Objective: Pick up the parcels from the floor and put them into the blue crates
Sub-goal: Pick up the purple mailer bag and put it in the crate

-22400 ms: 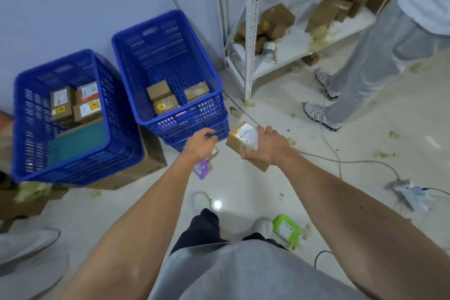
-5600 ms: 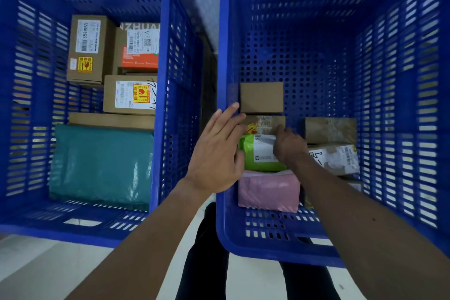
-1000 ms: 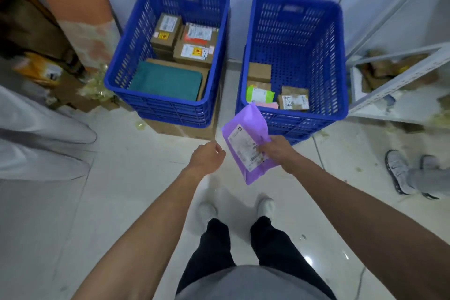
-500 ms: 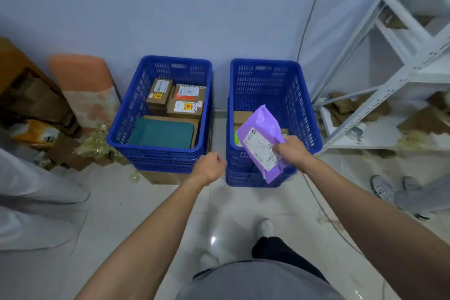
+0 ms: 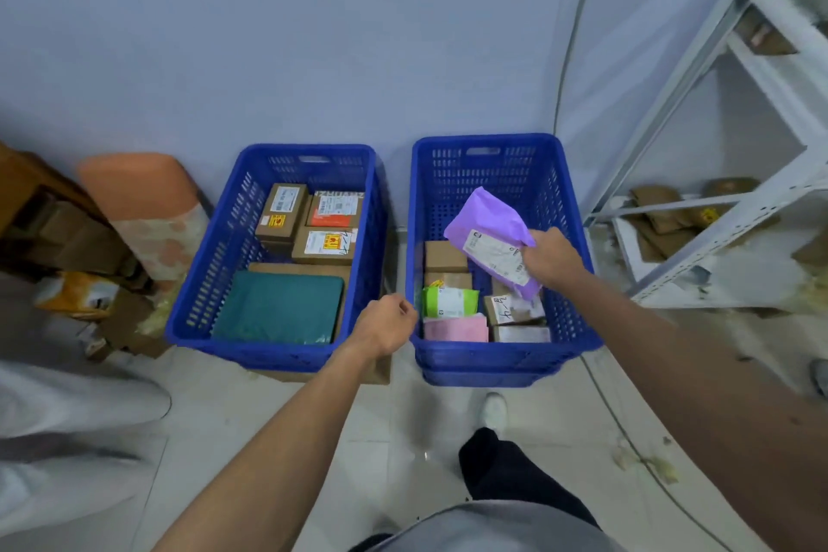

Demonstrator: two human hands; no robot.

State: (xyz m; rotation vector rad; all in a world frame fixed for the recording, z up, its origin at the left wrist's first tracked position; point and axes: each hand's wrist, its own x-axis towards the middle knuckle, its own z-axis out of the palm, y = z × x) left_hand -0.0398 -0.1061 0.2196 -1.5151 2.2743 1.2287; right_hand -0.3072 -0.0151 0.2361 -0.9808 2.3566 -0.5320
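Two blue crates stand side by side against the wall. My right hand [image 5: 552, 258] grips a purple mailer bag [image 5: 490, 233] with a white label, held over the inside of the right crate [image 5: 578, 327]. In that crate lie brown boxes, a green packet [image 5: 449, 302] and a pink packet [image 5: 454, 329]. The left crate [image 5: 201, 282] holds several labelled brown boxes and a teal mailer [image 5: 280, 307]. Between the two crates, at their front rims, my left hand [image 5: 386, 324] hangs with its fingers curled and holds nothing.
A white metal shelf rack [image 5: 735, 202] with brown parcels stands at the right. Cardboard, an orange packet [image 5: 76, 294] and an orange-pink roll [image 5: 143, 202] are at the left. Another person's light trouser leg [image 5: 67, 403] is at the lower left. A cable [image 5: 627, 430] runs along the floor.
I have stepped closer to the crates. My right hand has carried the purple mailer forward from in front of the right crate to above its inside. My left hand has stayed curled.
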